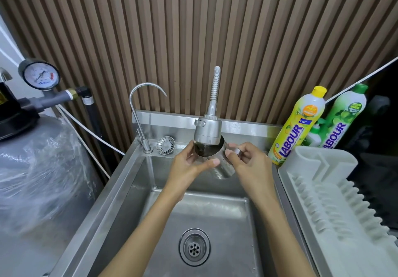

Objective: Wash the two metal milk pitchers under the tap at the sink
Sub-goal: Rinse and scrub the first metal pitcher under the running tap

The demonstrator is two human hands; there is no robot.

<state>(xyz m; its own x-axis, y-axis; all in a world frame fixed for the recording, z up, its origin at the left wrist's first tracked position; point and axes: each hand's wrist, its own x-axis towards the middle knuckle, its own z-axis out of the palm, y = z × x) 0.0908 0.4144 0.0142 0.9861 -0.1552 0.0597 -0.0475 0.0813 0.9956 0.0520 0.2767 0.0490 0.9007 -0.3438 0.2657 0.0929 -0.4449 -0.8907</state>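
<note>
One metal milk pitcher (212,158) is held over the sink (137,190), tilted, with its open mouth up directly under the tap's spray head (207,131). Dark liquid or reflection is seen inside the mouth; which one cannot be told. The pitcher body is gripped by the left hand (191,164), thumb laid across the front, fingers curled round the far left side. The handle (237,152) is pinched by the right hand (247,162), thumb and fingers closed on the loop. Both hands are closed on the same pitcher. Running water cannot be made out clearly. A second pitcher is not made out in view.

The spray head is hung from a ribbed metal hose (215,82) coming down in front of the slatted wall (193,28). A thin curved tap (137,108) is mounted at the sink's back left corner, with a loose strainer (165,145) lying just beside it on the ledge. The drain (194,247) is seen in the basin floor, below the hands.

To the right of the sink, a white dish rack (327,190) is placed, with a yellow soap bottle (299,125) and a green soap bottle (342,117) standing behind it, side by side. To the left, a grey tank wrapped in plastic (38,169) and a pressure gauge (41,75) are seen.
</note>
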